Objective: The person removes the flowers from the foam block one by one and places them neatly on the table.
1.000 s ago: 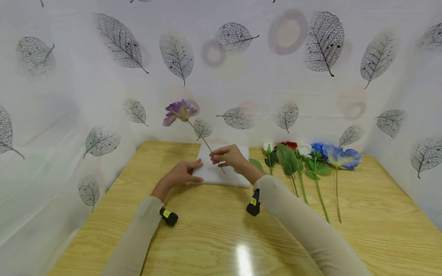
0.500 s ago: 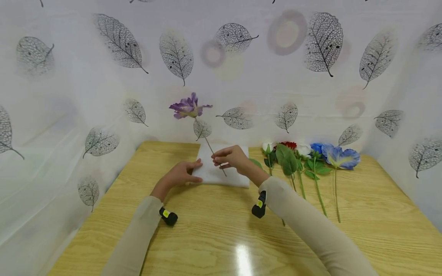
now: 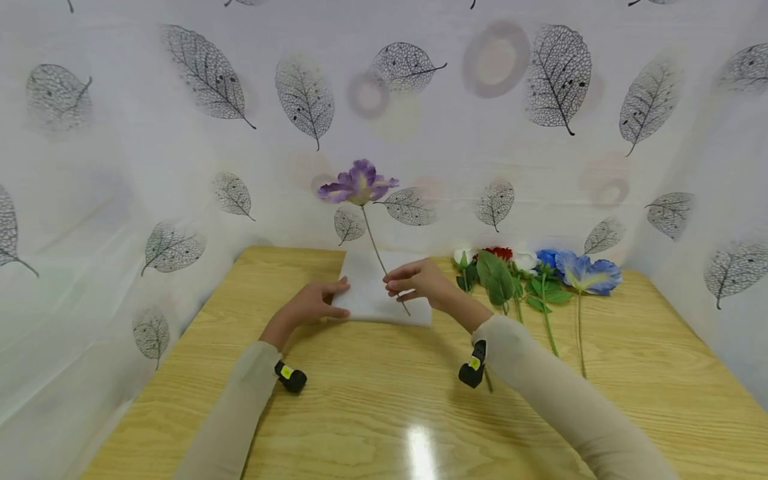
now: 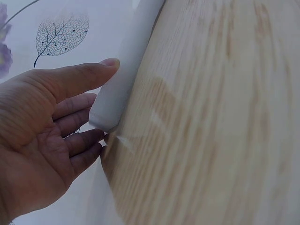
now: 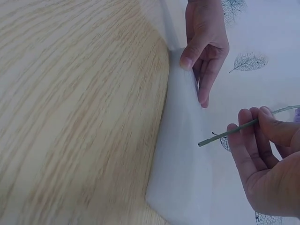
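Note:
A purple artificial flower (image 3: pixel 359 183) stands slightly tilted in the head view, its thin stem pinched between the thumb and fingers of my right hand (image 3: pixel 423 285). In the right wrist view the cut end of the flower stem (image 5: pixel 211 139) pokes out past the fingers, above a flat white foam-like slab (image 5: pixel 180 150). My left hand (image 3: pixel 307 305) rests at the slab's left edge. In the left wrist view its thumb (image 4: pixel 89 77) lies against the slab's front corner, and the extended fingers touch its side.
Right of the slab lie a blue flower (image 3: pixel 591 273), a white rose (image 3: pixel 525 260), a red flower (image 3: pixel 497 253) and other leafy stems on the wooden table (image 3: pixel 360 413). A leaf-printed curtain (image 3: pixel 420 133) closes off the back and sides.
My right hand has shifted rightward and slightly down over the slab with the purple flower, whose head swung right and became more upright. The left hand has stayed in place.

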Available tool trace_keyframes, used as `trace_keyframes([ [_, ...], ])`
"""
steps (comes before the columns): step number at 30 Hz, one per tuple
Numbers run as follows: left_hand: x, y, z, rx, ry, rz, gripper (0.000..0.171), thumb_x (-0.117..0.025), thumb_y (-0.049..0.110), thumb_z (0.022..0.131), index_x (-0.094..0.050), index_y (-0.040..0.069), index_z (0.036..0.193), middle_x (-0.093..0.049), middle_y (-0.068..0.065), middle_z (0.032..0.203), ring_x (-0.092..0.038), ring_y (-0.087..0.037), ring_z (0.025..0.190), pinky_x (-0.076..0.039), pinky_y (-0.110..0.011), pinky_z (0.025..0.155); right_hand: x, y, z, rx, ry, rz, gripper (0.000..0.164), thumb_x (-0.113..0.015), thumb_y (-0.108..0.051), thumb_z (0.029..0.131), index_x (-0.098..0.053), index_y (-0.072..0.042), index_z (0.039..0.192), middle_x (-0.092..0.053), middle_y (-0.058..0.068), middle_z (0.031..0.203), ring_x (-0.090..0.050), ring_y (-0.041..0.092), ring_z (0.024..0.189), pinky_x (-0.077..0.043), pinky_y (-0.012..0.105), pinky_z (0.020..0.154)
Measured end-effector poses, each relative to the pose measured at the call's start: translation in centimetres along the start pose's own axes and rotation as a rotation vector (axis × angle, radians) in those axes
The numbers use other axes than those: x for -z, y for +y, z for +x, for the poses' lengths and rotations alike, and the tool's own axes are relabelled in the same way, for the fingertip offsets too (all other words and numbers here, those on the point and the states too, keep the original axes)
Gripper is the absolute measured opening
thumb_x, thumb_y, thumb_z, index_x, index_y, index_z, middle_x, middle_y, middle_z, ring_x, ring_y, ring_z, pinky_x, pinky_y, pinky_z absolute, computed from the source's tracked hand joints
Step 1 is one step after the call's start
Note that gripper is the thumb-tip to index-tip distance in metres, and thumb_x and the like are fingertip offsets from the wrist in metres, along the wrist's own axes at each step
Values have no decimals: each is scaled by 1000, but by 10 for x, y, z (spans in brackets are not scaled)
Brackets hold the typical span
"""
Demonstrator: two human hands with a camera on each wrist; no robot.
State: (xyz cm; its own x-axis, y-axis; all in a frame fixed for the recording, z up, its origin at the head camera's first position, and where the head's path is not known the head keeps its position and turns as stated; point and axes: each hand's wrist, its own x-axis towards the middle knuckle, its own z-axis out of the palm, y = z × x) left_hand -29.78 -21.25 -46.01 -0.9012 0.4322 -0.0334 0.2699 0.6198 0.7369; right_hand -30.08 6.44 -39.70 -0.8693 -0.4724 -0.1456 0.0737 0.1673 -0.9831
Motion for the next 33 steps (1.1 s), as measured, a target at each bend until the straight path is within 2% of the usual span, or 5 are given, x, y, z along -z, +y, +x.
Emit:
trace_keyframes([
  [7, 1, 2, -1, -13, 2, 13, 75, -77, 34, 76, -45, 6, 138, -34, -5, 149, -30, -23, 139, -26, -40, 113, 19, 3, -19, -31, -36, -34, 30, -64, -4, 88, -63, 6, 116, -68, 17, 105, -68, 22, 89, -50, 49, 89],
  [15, 0, 2, -1, -10, -9, -7, 76, -77, 36, 76, -44, 8, 139, -33, -5, 149, -30, -23, 139, -28, -40, 112, 43, 10, -43, -22, -10, -43, 30, -65, -7, 87, -64, 6, 114, -67, 17, 108, -68, 22, 92, -50, 49, 89],
  [25, 2, 3, -2, 10, -6, -18, 76, -77, 35, 76, -44, 9, 139, -32, -3, 150, -28, -22, 140, -27, -40, 112, 90, 24, -75, -45, 34, -114, 44, -68, -14, 86, -57, 9, 123, -61, 22, 119, -58, 40, 110, -49, 49, 90],
  [29, 1, 2, -1, 23, -5, -20, 76, -78, 34, 76, -44, 9, 139, -32, -2, 150, -28, -21, 140, -25, -39, 113, 109, 28, -91, -61, 51, -130, 48, -66, -16, 88, -52, 11, 126, -65, 19, 112, -62, 34, 105, -50, 48, 90],
  [33, 0, 1, 0, 30, -9, -17, 77, -78, 35, 75, -44, 9, 139, -32, -2, 150, -27, -21, 141, -24, -40, 113, 128, 32, -107, -66, 86, -128, 49, -65, -15, 89, -51, 13, 126, -70, 7, 102, -67, 20, 95, -52, 45, 88],
])
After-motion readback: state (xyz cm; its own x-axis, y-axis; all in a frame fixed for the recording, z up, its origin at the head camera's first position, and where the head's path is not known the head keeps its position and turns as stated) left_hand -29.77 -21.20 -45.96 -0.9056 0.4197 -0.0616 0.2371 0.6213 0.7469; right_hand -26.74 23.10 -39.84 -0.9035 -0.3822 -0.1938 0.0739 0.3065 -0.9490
